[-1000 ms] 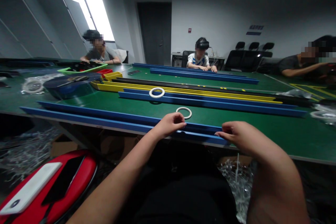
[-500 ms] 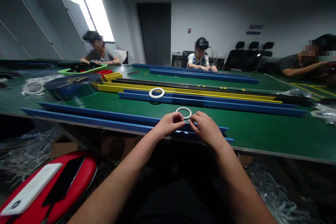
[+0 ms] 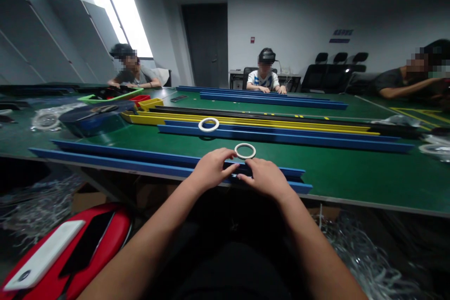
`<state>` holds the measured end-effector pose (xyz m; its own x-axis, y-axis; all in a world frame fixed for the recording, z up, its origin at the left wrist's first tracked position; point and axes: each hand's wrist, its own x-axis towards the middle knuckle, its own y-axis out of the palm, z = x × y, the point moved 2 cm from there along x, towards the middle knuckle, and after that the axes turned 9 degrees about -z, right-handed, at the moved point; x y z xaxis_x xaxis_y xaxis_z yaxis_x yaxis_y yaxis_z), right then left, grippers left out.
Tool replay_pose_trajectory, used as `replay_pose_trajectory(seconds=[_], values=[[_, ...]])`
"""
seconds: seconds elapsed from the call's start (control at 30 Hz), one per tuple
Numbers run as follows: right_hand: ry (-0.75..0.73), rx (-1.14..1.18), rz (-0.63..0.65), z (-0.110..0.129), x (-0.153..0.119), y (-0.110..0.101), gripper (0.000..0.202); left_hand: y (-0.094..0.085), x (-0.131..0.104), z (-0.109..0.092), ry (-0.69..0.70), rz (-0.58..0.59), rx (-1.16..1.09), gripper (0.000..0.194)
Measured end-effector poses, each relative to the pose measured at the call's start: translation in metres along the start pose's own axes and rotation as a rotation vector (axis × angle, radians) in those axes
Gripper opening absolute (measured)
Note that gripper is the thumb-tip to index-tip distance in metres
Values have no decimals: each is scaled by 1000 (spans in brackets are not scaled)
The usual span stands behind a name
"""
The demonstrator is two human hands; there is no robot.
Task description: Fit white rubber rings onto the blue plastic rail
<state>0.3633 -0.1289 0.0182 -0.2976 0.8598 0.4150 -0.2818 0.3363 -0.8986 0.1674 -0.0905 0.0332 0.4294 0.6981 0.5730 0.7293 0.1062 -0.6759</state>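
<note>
My left hand (image 3: 213, 168) is at the near blue channel strip (image 3: 140, 165), its thumb and fingers apart with nothing visible between them. Close beside it, my right hand (image 3: 265, 176) hovers over or touches the same strip near its right end, thumb spread from the curled fingers. Contact with the strip is partly hidden by the hands. Just beyond my fingertips lies a white tape roll (image 3: 245, 151) on the green table (image 3: 351, 173). A second white tape roll (image 3: 208, 124) leans or rests at another blue channel strip (image 3: 298, 138) farther back.
Yellow strips (image 3: 140, 117) and black strips lie behind. At left are a large dark blue roll (image 3: 93, 122), a green-rimmed tray (image 3: 86, 98) and yellow bin (image 3: 151, 104). A red stool (image 3: 119, 225) holds a power bank and phone. Several people sit around the table.
My hands have opened from pinches near each other, thumbs and fingers now spread, and moved slightly left and apart. The tape rolls stay where they were.
</note>
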Motion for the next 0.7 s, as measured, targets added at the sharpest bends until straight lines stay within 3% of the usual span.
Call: replay_pose_trajectory(seconds=[0.17,0.27,0.37,0.53,0.7], values=[[-6,-20,15,-1,0,0,71,-26,-14,37,-30,149,316,70],[0,-20,39,-3,3,2,68,-31,-20,59,-113,219,417,72],[-8,21,67,-7,6,4,62,-29,-22,69,-142,206,479,69],[-2,78,116,-39,1,-3,68,-3,-15,49,-97,156,504,68],[223,94,265,-108,-28,-23,85,57,5,0,-52,80,389,71]])
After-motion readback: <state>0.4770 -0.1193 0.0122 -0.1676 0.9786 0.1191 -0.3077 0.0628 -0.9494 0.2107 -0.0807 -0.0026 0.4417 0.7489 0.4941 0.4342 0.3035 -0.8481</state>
